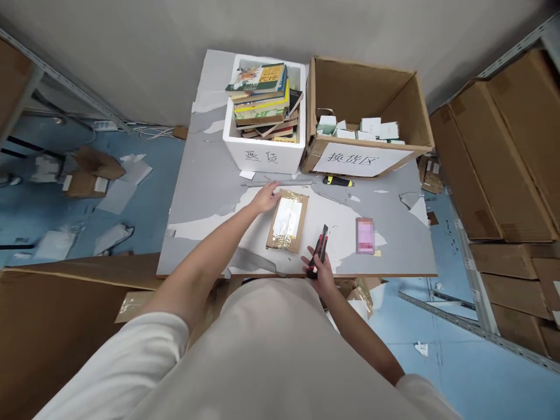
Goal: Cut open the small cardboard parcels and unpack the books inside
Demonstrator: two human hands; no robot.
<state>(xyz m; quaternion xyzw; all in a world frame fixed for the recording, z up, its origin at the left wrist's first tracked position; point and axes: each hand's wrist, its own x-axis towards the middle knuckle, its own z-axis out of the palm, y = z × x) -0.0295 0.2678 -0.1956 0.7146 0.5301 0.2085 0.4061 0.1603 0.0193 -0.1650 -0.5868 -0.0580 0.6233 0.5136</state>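
Note:
A small cardboard box (287, 220), wrapped in clear tape with a white label on top, lies flat on the table in front of me. My left hand (265, 198) holds it by its far left corner. In my right hand (321, 269), near the table's front edge, is a black and red utility knife (321, 252). Its tip points away from me, and some fingers of that hand are loosely spread. The knife is just right of the box, not touching it. Whether its blade is out is hard to make out.
Behind the box stand a white foam box (265, 156) of books (262, 108) and a large carton (367, 157) with small white boxes. A yellow-black cutter (338, 181) and a blurred pink item (366, 235) lie on the torn-surfaced table (196, 201). Stacked cartons (503, 157) flank the right.

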